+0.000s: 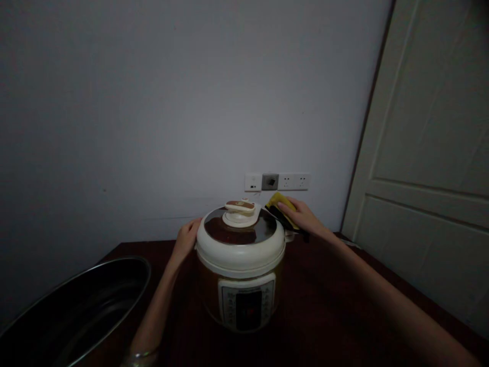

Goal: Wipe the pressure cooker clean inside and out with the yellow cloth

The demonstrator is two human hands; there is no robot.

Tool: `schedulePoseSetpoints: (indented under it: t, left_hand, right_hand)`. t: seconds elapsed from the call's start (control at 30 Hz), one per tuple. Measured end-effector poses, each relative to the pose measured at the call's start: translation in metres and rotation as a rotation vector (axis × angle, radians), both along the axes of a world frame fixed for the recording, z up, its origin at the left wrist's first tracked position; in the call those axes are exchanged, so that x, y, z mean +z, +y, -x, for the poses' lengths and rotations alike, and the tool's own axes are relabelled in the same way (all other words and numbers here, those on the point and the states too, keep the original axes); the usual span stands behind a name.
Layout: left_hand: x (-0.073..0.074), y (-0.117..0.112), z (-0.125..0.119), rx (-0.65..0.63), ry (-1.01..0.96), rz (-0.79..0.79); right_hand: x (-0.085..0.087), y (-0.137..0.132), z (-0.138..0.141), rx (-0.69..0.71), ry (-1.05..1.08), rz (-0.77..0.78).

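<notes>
An electric pressure cooker [241, 257], with a white lid rim and a dark glossy lid top, stands upright on the dark table. Its lid handle [240, 206] is white and brown. My left hand [186, 238] grips the cooker's left side near the lid rim, and its fingertips are hidden behind the cooker. On the other side, my right hand [303, 216] is closed around a yellow and black cloth [280, 204]. This cloth is at the lid's right rear edge, seeming to touch it.
A large metal basin [143, 265] sits at the lower left. Behind the cooker is a pale wall [171, 112] with a row of sockets [292, 181]. A panelled door [424, 153] stands at the right. The dark reddish table [317, 300] extends around the cooker.
</notes>
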State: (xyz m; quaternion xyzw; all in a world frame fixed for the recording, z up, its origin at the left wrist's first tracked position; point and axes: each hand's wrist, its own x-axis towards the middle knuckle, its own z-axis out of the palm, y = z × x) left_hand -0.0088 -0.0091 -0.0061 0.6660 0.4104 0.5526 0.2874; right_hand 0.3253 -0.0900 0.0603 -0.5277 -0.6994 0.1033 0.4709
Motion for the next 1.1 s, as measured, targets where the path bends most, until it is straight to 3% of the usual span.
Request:
schedulePoseSetpoints:
  t: [0.13,0.3,0.43,0.53,0.8,0.97,1.1]
  left_hand:
    - [0.002,-0.001,0.000,0.019,-0.002,-0.001]
    - [0.001,0.000,0.001,0.044,0.007,0.006]
    - [0.000,0.002,0.002,0.002,-0.001,0.019]
    - [-0.002,0.004,0.003,0.001,-0.018,0.017]
    - [-0.001,0.003,0.002,0.007,-0.022,0.012]
    - [0.000,0.001,0.002,0.013,-0.025,-0.010]
    - [0.000,0.002,0.002,0.022,-0.015,-0.003]
  right_hand:
    - [0.026,0.017,-0.003,0.019,0.131,0.160]
    - [0.056,0.066,0.043,0.176,0.050,0.156]
    - [0.061,0.102,0.085,0.411,-0.040,0.329]
    - [0.056,0.112,0.097,0.492,-0.046,0.480]
    - [0.046,0.090,0.075,0.314,0.213,0.517]
    - [0.052,0.065,0.061,0.199,0.170,0.491]
    - [0.047,0.050,0.054,0.188,0.153,0.487]
